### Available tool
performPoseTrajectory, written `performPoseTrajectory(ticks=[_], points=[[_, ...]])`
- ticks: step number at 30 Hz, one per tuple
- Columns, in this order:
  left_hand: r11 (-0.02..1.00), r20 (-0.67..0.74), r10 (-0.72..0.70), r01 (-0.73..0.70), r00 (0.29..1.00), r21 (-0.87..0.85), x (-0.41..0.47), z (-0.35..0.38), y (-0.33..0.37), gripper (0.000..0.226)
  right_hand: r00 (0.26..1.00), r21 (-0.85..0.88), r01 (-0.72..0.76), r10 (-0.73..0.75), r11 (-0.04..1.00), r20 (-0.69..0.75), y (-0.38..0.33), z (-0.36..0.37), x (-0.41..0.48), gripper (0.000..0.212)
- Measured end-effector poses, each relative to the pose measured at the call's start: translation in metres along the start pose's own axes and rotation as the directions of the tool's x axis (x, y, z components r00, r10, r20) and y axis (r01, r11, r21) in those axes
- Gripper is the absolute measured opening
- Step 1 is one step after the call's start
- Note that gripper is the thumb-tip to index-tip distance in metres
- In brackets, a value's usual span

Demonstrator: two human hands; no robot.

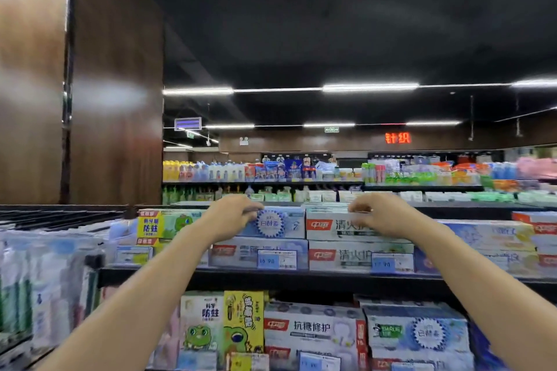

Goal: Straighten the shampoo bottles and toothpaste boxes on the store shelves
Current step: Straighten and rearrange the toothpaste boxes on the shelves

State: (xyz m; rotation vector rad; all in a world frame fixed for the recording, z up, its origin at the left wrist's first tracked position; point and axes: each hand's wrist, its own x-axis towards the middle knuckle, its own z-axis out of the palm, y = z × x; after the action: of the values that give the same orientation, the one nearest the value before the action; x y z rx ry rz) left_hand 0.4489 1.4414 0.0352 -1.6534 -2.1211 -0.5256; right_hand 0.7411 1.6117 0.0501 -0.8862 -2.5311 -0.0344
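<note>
Toothpaste boxes are stacked in rows on the top shelf (271, 275) in front of me. My left hand (232, 215) reaches up and curls its fingers over the top edge of a pale blue toothpaste box (283, 224) in the upper row. My right hand (382, 215) grips the top edge of the white toothpaste box with a red logo (328, 226) beside it. Both boxes lie flat on a lower row of similar boxes (340, 256). No shampoo bottles are clearly in view.
Price tags (277, 259) hang on the shelf front. The shelf below holds more toothpaste boxes, including green frog cartons (200, 325). Packets (45, 280) hang at the left. A brown pillar (114, 84) stands at the upper left, with other aisles (301, 175) behind.
</note>
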Motion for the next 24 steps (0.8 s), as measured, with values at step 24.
performPoseTrajectory(ticks=[24], points=[[0.994,-0.021,0.010,-0.012,1.000,-0.112,0.003,0.010,0.005,0.024,0.979,0.146,0.135,-0.155,0.980,0.135,0.017,-0.016,0.007,0.035]])
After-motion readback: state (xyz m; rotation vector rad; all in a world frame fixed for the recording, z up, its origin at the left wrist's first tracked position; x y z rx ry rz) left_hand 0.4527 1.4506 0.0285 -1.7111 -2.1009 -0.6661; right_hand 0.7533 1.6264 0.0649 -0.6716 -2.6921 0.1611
